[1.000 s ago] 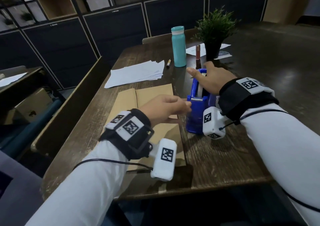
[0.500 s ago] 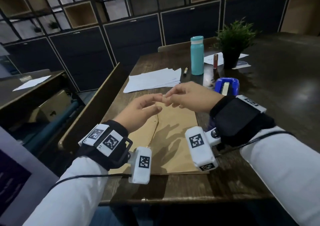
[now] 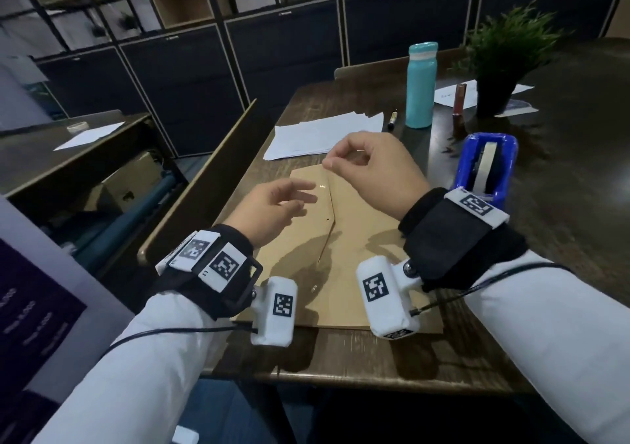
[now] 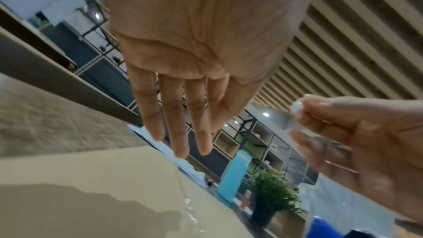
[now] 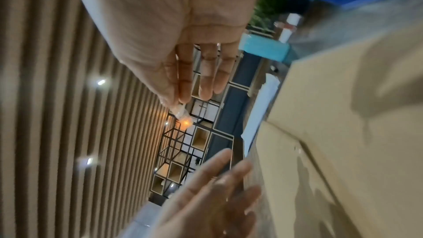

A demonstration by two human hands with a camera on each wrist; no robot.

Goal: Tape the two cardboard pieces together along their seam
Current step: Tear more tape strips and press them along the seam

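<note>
On the wooden bench (image 3: 392,358) two cardboard pieces (image 3: 358,239) lie flat side by side, their seam (image 3: 327,218) running away from the person. Just right stands the blue tape dispenser (image 3: 485,167). The left hand (image 3: 269,208) hovers over the left piece, fingers relaxed and holding nothing. The right hand (image 3: 371,171) pinches a short clear tape strip (image 5: 182,113) above the seam's far end. Judged step: laying tape; next, lower it across the seam and press.

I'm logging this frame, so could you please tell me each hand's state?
Left hand: open, holding nothing.
Right hand: pinching a clear tape strip.
</note>
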